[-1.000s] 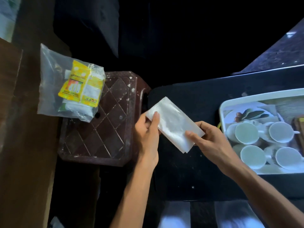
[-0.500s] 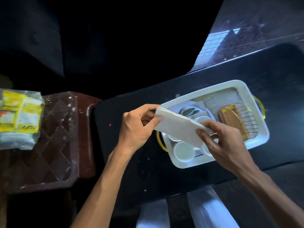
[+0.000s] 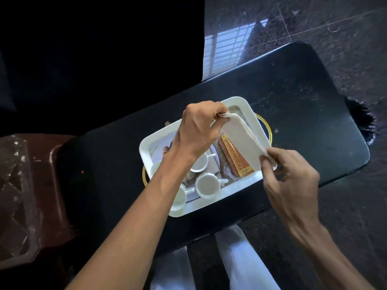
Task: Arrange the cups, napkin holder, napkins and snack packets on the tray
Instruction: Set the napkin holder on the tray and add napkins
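A white tray with gold handles sits on a black table. Several white cups stand in its left half. The gold wire napkin holder with a brown base lies in its right half. A stack of white napkins hangs tilted just above the holder. My left hand pinches the stack's far end. My right hand grips its near end at the tray's right rim. My left forearm hides part of the cups.
A brown plastic stool stands left of the table, with a clear plastic bag on it at the frame's edge. Dark stone floor lies beyond the table. White-trousered legs show below the table's near edge.
Both hands carried the napkin stack from beside the stool rightward, over the cups, to above the napkin holder. The view swung right, leaving the snack bag nearly out of frame.
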### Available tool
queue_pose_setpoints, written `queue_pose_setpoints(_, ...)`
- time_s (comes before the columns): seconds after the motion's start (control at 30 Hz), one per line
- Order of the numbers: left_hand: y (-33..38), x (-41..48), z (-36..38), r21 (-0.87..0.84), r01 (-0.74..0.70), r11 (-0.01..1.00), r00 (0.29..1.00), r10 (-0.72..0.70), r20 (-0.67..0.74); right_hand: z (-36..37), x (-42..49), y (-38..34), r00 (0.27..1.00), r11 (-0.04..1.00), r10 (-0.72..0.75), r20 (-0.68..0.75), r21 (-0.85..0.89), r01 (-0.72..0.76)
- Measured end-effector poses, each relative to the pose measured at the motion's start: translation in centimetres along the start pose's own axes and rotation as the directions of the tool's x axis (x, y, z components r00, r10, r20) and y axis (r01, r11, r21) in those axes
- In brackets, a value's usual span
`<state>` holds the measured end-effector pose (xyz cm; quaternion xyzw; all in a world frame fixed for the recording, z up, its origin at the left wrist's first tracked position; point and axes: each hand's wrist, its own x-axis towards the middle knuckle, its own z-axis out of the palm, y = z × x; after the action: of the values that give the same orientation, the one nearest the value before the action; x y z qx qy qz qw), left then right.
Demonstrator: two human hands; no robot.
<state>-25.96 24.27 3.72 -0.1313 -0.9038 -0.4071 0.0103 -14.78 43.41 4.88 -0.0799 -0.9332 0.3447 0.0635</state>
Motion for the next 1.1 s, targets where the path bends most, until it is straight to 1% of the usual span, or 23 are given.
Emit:
queue_pose_setpoints(0.13, -0.6, 1.0, 2.7, 0.014, 0.017, 1.0, 0.994, -0.018, 0.104, 1.2, -0.9, 2.2, 1.0, 1.0, -0.015, -0.014, -0.003, 0.015)
queue_pose_setpoints(0.23, -1.4, 1.1, 4.0, -0.001, 0.058, 0.998, 0.985, -0.057, 0.16, 2.5, -1.5, 3.7, 1.0, 1.0, -0.017, -0.006, -0.01, 0.017)
queue_pose_setpoints(0.4, -2.6, 0.9, 5.7, 0.066, 0.139, 0.988, 0.949, -0.152, 0.277, 4.2, -2.1, 5.4, 0.998, 0.999, -0.002, 0.056, -0.048, 0.004)
queue_pose_setpoints(0.53, -2.7, 0.7, 6.0, 0.108, 0.155, 0.982, 0.935, -0.181, 0.304, 4.7, -2.5, 5.9, 0.995, 0.999, 0.009, 0.102, -0.053, -0.003)
queue_pose_setpoints(0.7, -2.8, 0.4, 6.0, 0.146, 0.19, 0.971, 0.898, -0.232, 0.374, 4.7, -2.7, 6.0, 0.988, 0.997, 0.024, 0.15, -0.074, -0.013)
queue_pose_setpoints(0.8, -2.7, 0.1, 5.7, 0.16, 0.177, 0.971, 0.901, -0.225, 0.37, 4.4, -2.8, 5.6, 0.988, 0.994, 0.037, 0.15, -0.107, -0.021)
queue_pose_setpoints(0.97, -2.8, -1.1, 4.0, 0.136, 0.155, 0.979, 0.945, -0.187, 0.268, 3.7, -2.8, 4.6, 0.993, 0.977, 0.015, 0.113, -0.214, 0.009)
queue_pose_setpoints(1.03, -2.9, -2.1, 3.0, 0.112, 0.19, 0.975, 0.951, -0.211, 0.227, 3.7, -2.7, 3.7, 0.995, 0.974, -0.007, 0.102, -0.224, 0.03)
queue_pose_setpoints(1.1, -3.1, -3.5, 1.7, 0.083, 0.256, 0.963, 0.947, -0.267, 0.177, 4.0, -2.5, 2.4, 0.994, 0.976, -0.042, 0.102, -0.208, 0.063)
